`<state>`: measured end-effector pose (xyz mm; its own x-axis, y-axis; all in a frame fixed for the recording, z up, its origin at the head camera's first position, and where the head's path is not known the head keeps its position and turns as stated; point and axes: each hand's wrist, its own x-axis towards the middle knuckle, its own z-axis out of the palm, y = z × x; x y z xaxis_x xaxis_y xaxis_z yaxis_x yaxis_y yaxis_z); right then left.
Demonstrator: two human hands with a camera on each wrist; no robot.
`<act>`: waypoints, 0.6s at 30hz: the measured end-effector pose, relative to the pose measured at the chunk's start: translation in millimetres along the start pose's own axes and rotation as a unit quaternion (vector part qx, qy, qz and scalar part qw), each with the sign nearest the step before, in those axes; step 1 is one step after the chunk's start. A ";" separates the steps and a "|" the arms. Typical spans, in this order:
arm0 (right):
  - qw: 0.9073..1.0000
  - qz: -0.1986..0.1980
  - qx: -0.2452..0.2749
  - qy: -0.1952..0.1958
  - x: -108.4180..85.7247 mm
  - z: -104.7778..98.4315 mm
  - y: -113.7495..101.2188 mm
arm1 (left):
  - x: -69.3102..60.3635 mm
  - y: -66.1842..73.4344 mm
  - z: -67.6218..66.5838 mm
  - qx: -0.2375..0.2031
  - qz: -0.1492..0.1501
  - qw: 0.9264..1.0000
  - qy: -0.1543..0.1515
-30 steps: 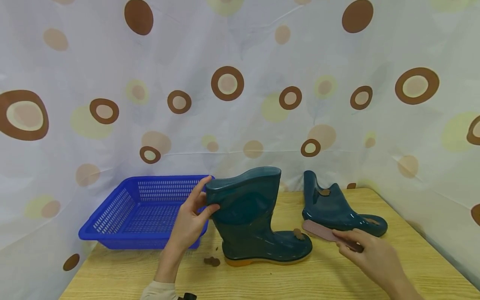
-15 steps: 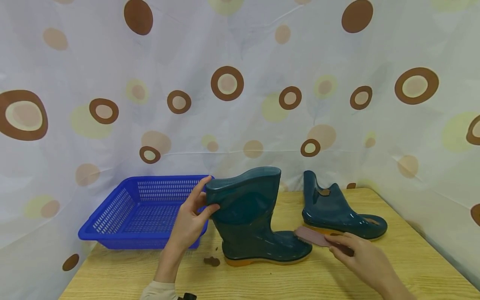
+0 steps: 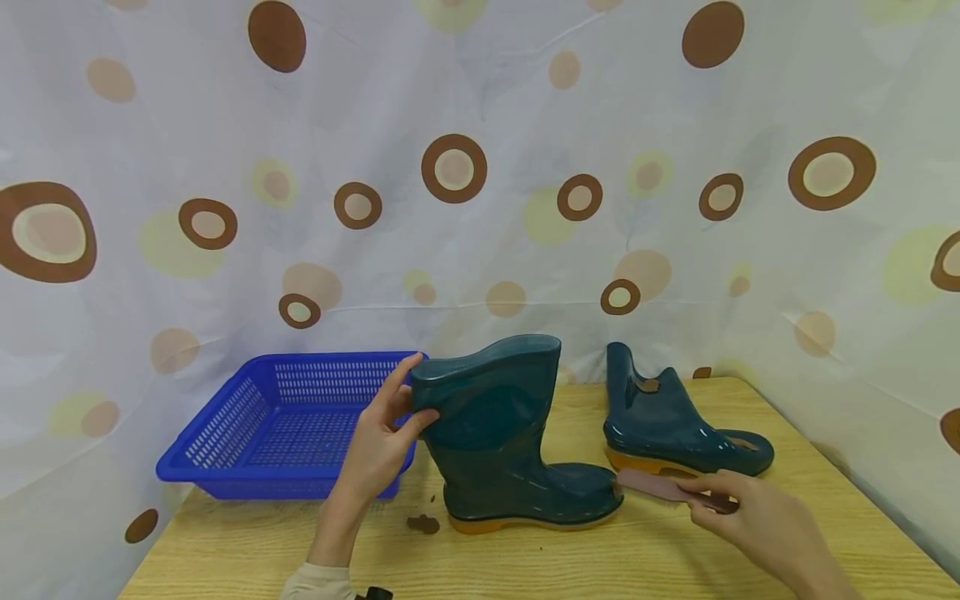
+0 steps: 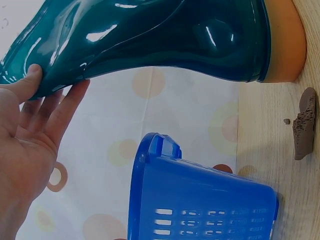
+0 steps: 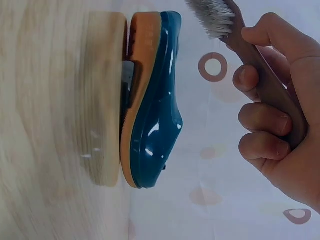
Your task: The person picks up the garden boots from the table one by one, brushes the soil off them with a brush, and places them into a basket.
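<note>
A dark green rubber boot (image 3: 495,450) stands upright on the table. My left hand (image 3: 382,433) grips the rear edge of its shaft near the top, thumb outside, also seen in the left wrist view. My right hand (image 3: 757,521) holds a scrub brush (image 3: 652,485) by its brown handle. In the head view the brush head meets the boot's toe tip, where a bit of brown clay-like dirt shows. White bristles (image 5: 212,17) appear in the right wrist view. A second green boot (image 3: 682,425), with brown patches on it, is at the back right.
A blue plastic basket (image 3: 292,487) is at the left, close behind my left hand. A brown clump (image 3: 423,523) lies on the wooden table (image 3: 525,571) near the boot heel, with crumbs around it. A spotted curtain (image 3: 480,250) hangs behind.
The brush has moved left onto the boot's toe, then forward along it to the tip. The brown clump on top of the toe has gone from there. My left hand has kept its grip.
</note>
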<state>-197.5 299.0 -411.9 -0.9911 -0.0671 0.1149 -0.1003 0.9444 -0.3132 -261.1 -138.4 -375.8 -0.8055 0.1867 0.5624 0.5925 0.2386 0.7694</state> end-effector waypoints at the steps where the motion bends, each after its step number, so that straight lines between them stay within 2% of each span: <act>1: 1.000 0.003 -0.004 -0.003 -0.1 -1.7 1.7 | 0.0 0.2 0.0 0.000 0.000 1.000 0.000; 5: 1.000 0.007 0.004 0.004 -1.9 -4.6 4.8 | -0.4 0.9 -0.5 0.000 -0.003 1.000 0.003; 10: 0.996 -0.031 0.030 0.078 -3.9 1.4 -1.8 | -0.4 0.8 -1.4 0.000 -0.003 1.000 0.004; 13: 0.989 -0.062 0.052 0.122 -3.2 7.0 -10.0 | -0.1 0.5 -1.4 -0.001 0.001 1.000 0.003; 18: 0.976 -0.103 0.084 0.170 -2.2 17.8 -25.5 | 0.4 0.2 -0.7 -0.001 0.010 1.000 0.000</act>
<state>-194.4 269.4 -420.9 -0.8649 -0.1132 0.4890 -0.3363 0.8539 -0.3972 -261.3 -138.9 -375.2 -0.7941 0.1921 0.5767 0.6077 0.2333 0.7591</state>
